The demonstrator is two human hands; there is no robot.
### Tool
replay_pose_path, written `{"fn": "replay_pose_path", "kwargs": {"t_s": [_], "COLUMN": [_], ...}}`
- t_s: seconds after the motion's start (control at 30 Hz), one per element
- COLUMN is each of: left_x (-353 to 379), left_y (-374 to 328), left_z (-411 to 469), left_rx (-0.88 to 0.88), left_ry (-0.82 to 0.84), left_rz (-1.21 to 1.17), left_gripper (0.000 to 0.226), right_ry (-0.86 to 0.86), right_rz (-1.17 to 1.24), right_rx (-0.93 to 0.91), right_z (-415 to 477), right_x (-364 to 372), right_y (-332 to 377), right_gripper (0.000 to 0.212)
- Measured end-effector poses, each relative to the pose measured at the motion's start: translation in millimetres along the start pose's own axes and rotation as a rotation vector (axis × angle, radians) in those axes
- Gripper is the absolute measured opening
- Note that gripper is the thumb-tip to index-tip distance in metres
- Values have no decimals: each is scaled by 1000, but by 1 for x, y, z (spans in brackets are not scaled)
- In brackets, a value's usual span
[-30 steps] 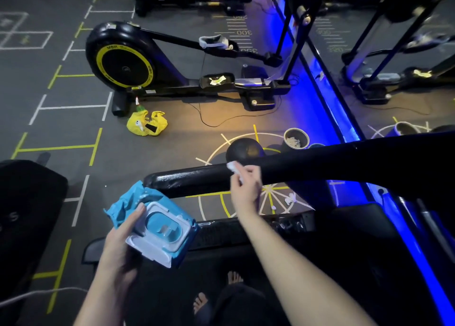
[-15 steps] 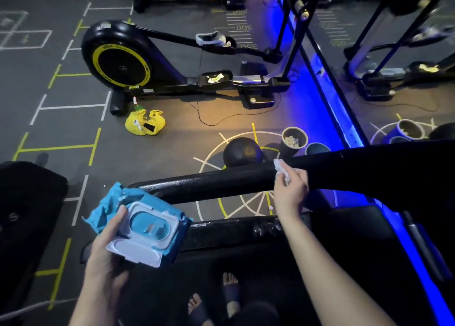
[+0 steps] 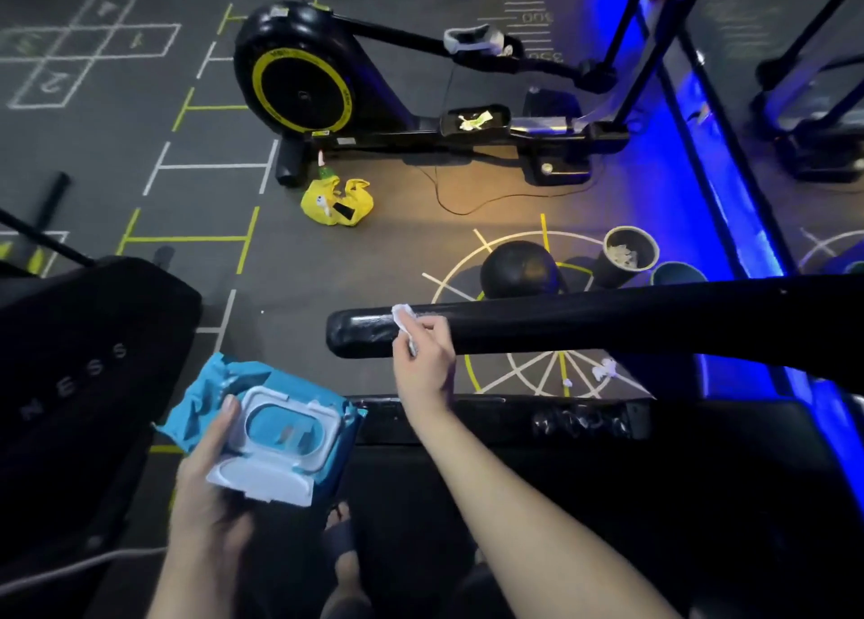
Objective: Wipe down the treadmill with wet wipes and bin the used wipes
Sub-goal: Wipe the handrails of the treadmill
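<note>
A black treadmill handrail (image 3: 584,321) runs across the middle of the head view. My right hand (image 3: 423,356) pinches a small white wet wipe (image 3: 403,314) against the rail near its left end. My left hand (image 3: 210,469) holds a blue wet-wipe pack (image 3: 262,424) from below, its white lid flipped open and my thumb on the lid frame. A dark round bin (image 3: 629,256) with white wipes inside stands on the floor beyond the rail. The treadmill deck (image 3: 584,478) lies dark below my arm.
An elliptical trainer (image 3: 327,81) with a yellow-rimmed wheel stands ahead. A yellow bag (image 3: 336,202) and a cable lie on the floor before it. A black ball (image 3: 519,270) and a second pot (image 3: 675,275) sit near the bin. Loose white scraps (image 3: 603,368) lie under the rail. Another black machine (image 3: 84,361) stands at left.
My right hand has slid the wipe leftwards along the rail to near its left end. The view has swung left; my left hand keeps holding the open pack.
</note>
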State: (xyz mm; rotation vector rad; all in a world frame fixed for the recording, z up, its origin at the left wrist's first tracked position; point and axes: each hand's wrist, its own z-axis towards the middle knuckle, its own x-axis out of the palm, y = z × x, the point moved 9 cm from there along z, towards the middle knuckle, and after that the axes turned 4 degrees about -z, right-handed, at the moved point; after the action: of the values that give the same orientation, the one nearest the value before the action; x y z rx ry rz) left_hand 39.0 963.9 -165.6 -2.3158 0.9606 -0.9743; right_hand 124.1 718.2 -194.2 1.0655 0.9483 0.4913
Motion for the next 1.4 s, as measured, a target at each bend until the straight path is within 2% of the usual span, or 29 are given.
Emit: {"fn": "replay_pose_path", "kwargs": {"t_s": [0.03,0.07,0.2,0.33,0.43,0.5,0.57,0.67,0.7,0.73,0.8,0.83,0.87,0.93,1.0,1.1,1.2,1.23,1.3,1.4], "left_x": [-3,-7,-37,-49,-55,-65,-75,-76,-74,-70,-61,-59,-58,-56,-56,-64,-74,-77,-82,-88], "left_y": [-11,-20,-58,-96,-118,-129,-135,-140,-142,-143,-146,-146,-147,-148,-147,-141,-134,-133,-135,-141], "left_z": [4,10,46,79,100,116,126,130,130,129,127,126,126,123,120,122,127,128,129,130], "left_rx": [21,32,37,18,7,-4,-27,-69,-69,-66,-65,-67,-71,-87,-90,-82,-105,-112,-115,-105], "left_ry": [5,29,9,89,149,160,177,224,233,246,252,251,250,250,251,240,212,205,189,174], "left_rz": [2,-5,30,104,162,203,212,222,222,217,209,221,229,223,238,252,268,273,270,267], "left_gripper": [36,31,42,21,28,31,43,95,96,80,31,19,17,21,27,29,37,39,36,28], "right_ry": [2,-3,-58,-32,67,26,-64,-188,-249,-318,-408,-389,-323,-106,3,171,480,543,444,59], "right_rz": [-12,-21,-59,-107,-106,-85,-88,-121,-150,-193,-275,-315,-347,-443,-480,-502,-592,-599,-531,-402], "right_rx": [-20,-33,-8,-24,13,73,99,51,43,45,61,69,72,75,54,-47,-282,-294,-208,-177], "right_z": [-5,-10,-30,-56,-69,-76,-81,-81,-77,-72,-58,-51,-46,-46,-50,-55,-80,-88,-85,-59], "right_x": [11,21,53,103,147,150,133,86,65,44,15,12,19,50,75,108,140,144,132,86], "right_y": [7,11,24,44,51,55,62,74,71,67,58,52,51,45,45,42,37,29,30,59], "right_gripper": [42,42,45,42,28,27,34,42,42,41,38,36,35,27,19,30,43,42,34,25]}}
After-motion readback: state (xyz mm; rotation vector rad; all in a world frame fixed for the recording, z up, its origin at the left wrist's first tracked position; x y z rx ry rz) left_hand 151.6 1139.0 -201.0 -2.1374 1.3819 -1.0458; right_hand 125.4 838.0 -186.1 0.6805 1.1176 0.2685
